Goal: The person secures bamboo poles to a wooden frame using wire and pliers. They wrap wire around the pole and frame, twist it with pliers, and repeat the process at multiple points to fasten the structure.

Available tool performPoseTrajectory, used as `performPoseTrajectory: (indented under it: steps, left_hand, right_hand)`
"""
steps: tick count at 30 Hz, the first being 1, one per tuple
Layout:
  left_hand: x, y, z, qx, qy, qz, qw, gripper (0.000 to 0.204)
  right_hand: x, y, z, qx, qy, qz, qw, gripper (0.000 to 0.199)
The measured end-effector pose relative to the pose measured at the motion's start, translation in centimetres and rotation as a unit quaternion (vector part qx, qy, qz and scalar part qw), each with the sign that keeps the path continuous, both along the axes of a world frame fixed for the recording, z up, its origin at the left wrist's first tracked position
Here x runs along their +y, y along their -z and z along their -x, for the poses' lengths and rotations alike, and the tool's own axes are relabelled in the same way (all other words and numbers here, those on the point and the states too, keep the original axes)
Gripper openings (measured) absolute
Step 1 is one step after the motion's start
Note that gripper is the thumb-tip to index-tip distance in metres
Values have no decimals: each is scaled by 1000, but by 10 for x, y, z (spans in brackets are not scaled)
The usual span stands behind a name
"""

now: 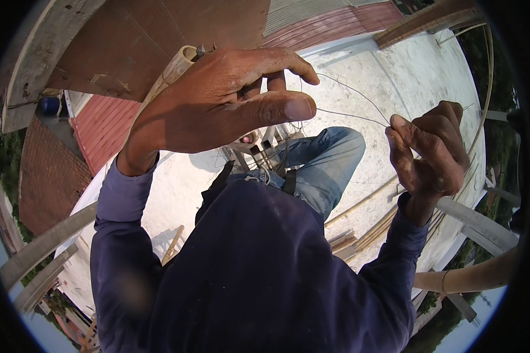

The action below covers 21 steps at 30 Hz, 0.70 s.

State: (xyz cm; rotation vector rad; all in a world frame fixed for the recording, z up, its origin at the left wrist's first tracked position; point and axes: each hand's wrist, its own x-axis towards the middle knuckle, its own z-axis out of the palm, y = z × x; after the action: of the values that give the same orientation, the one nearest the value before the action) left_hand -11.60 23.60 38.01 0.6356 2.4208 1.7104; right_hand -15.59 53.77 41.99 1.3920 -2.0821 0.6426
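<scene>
Left hand: nearest the camera, this hand [218, 97] was spread fairly wide, thumb and index finger apart; whether it touched the wire, I could not tell.
Wire: the thin wire [354, 115] stretched between the hands, two strands meeting at the right fingertips and spreading toward the left thumb and index finger.
Right hand: this hand [433, 150] pinched the wire between thumb and index finger, the other fingers curled.
Wire handling: the step looked like drawing out or shaping the strands, loosely looped.
Next wire move: it probably called for a firm right pinch and a left grip on the far strands.
Bent leg: the jeans leg [333, 162] lay below the gap between the hands, under the strands.
Rods: dark rods [256, 151] and tangled wire ends stood just below the left hand, where slack might have snagged.
Bamboo: a pole [185, 56] rose behind the left wrist; slender sticks [374, 230] lay below and left of the right hand.
Surroundings: a pale slab [359, 153] spread beneath both hands; a brown panel [106, 50] stood beyond the left.
</scene>
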Motion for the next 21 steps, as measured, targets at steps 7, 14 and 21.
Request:
performPoseTrajectory:
  steps: [7, 14, 21]
  left_hand:
    - [19, 7, -8, 182, -212, 62, 958, 84]
    - [38, 10, -36, -67, -13, -110, 992, 60]
    - [30, 47, -56, -210, 5, -269, 940, 57]
  right_hand:
    - [-39, -3, -16, 20, -71, -46, 996, 29]
    - [-39, -2, -10, 51, -45, -49, 996, 34]
    - [-30, 40, -1, -64, -7, -24, 998, 30]
